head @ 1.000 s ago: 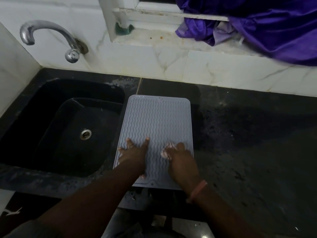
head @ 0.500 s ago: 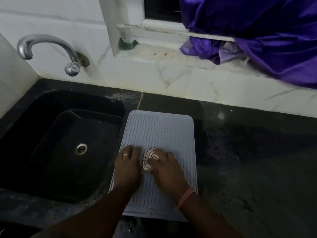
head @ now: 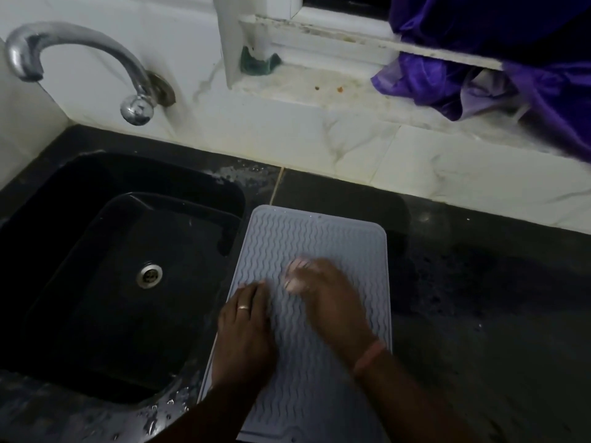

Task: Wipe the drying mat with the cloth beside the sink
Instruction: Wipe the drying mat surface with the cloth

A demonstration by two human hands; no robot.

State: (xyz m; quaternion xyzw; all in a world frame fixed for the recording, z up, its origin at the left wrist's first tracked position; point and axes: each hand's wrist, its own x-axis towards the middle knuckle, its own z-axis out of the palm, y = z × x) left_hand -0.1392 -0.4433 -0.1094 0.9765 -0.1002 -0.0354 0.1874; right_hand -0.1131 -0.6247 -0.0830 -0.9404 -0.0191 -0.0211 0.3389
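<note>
from the head view the right hand (head: 323,294) bunches the cloth (head: 295,273) mid drying mat (head: 319,238), left hand (head: 246,327) flat on its sink-side edge (fingers straight); i'd guess hard rubbing could slide the mat toward the sink (head: 96,251)

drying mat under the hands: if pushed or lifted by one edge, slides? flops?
The drying mat is thin, with wavy ribs, and looks like silicone: probably floppy, sagging if lifted by one edge. It likely creeps when rubbed: the left hand lies flat on it, apparently as an anchor, while the right hand works the cloth. Droplets on the counter may aid sliding.
</note>
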